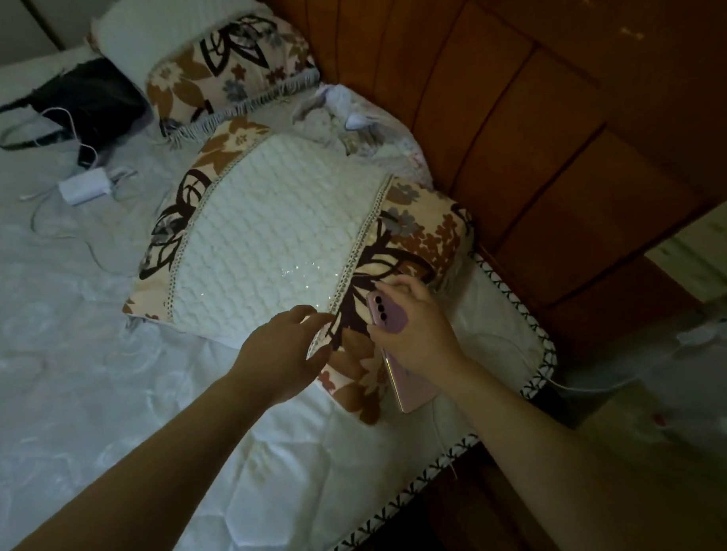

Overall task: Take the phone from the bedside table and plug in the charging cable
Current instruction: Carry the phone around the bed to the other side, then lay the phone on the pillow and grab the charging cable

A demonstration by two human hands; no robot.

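Head view | we clamp right hand [417,335] round phone [391,348], lenses up, over pillow [270,245] corner | left hand [282,352] spread, empty, likely reaching for cable [580,387] trailing off bed edge

pink phone [390,319] | floral brown-white pillow [278,245] | white mattress [109,366]

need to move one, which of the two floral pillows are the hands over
The nearer floral pillow, lying flat; left hand at its edge, right hand holding the pink phone. The other pillow lies beyond it.
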